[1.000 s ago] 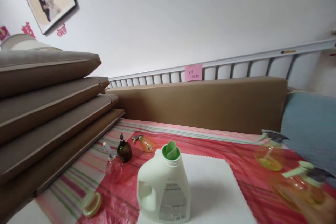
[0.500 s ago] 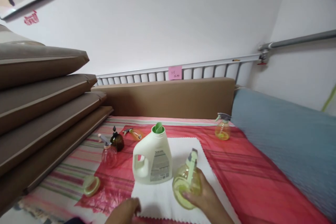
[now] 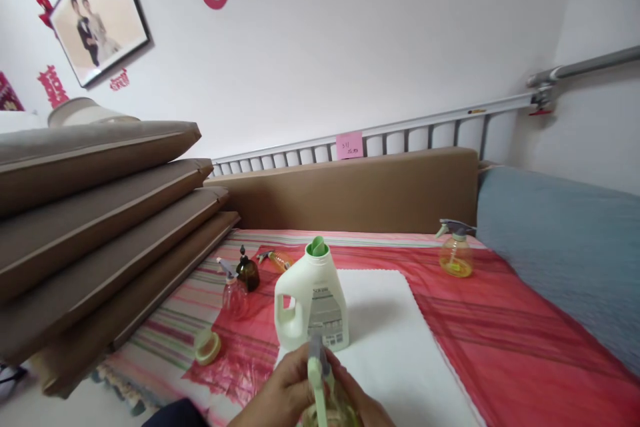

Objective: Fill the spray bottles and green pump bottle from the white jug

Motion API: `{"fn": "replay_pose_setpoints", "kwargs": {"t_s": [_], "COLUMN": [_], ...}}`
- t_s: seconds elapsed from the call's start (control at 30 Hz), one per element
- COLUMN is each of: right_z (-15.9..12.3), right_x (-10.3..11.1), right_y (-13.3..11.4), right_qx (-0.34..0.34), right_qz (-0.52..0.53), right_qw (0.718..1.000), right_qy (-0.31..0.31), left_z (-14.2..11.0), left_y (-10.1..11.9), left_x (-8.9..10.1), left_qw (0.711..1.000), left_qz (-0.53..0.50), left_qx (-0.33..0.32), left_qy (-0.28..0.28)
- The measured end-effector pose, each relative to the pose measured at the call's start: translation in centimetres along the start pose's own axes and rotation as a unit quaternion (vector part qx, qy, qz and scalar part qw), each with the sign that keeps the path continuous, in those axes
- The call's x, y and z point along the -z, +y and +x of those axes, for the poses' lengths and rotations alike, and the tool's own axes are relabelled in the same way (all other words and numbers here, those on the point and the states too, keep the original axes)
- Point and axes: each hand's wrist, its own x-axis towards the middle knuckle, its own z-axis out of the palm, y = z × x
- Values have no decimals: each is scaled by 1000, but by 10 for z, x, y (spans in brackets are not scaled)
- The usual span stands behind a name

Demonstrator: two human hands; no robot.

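A yellow-green spray bottle [image 3: 320, 383] with a grey and pale-green trigger head is close to me at the bottom middle. My left hand [image 3: 287, 383] is closed around its neck, just under the spray head. From the other side my right hand [image 3: 357, 397] wraps the bottle; part of the body is cut off by the lower edge. Just behind stands a white detergent jug [image 3: 313, 300], uncapped, its green pouring spout showing in the mouth. The jug rests on a white cloth [image 3: 400, 340]. A pale-green round cap [image 3: 207, 347] lies to the left.
A red sheet [image 3: 445, 310] covers the striped bed. Left stand a pink spray bottle [image 3: 234, 293] and a dark pump bottle [image 3: 248, 271]; an orange spray bottle [image 3: 280, 260] lies behind. Another yellow spray bottle [image 3: 456, 255] stands right. Stacked cushions [image 3: 110, 193] rise at left.
The spray bottle has come down and nearer to me in my right hand. My left hand has moved right and taken hold of its neck. My view has swung left.
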Motion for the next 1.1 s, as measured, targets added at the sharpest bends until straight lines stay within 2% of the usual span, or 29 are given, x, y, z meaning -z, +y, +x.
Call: {"fn": "replay_pose_setpoints", "kwargs": {"t_s": [0.1,0.2,0.3,0.37,0.47,0.53,0.6,0.7,0.77,0.83,0.9,0.93,1.0,1.07,1.1], "right_z": [2,4,2,1,0,-1,-2,-4,-5,-6,-6,-5,-2,0,1], "right_x": [-7,-16,-26,-32,-36,-34,-29,-22,-19,-20,-23,-25,-29,-31,-31], "right_y": [-4,-4,-1,0,-3,-4,-3,3,7,10,10,9,7,4,3], "right_qx": [-28,-123,-202,-200,-123,-77,-103,-195,-215,-192,-147,-113,-18,74,91], "right_qz": [142,328,399,416,429,433,440,448,445,433,423,417,403,385,378], "right_qw": [989,930,882,881,895,898,892,869,862,871,885,896,915,917,917], "right_qy": [-37,-112,-147,-102,-12,19,2,-73,-110,-132,-126,-101,-14,67,86], "left_z": [1,1,2,2,1,0,-1,0,1,1,1,1,4,8,9], "left_y": [10,24,32,33,34,34,34,31,31,33,37,38,36,30,26], "left_x": [0,0,-1,-3,-8,-12,-14,-15,-15,-16,-20,-22,-25,-25,-24], "left_qw": [995,993,991,989,988,988,987,983,982,982,980,980,975,966,963], "left_qz": [-66,-63,-61,-54,-41,-45,-39,-18,-19,-13,3,6,-6,-35,-50], "left_qx": [-17,-50,-67,-75,-89,-94,-108,-128,-130,-127,-127,-126,-132,-142,-140], "left_qy": [70,83,99,115,120,111,112,133,139,141,152,156,180,215,224]}}
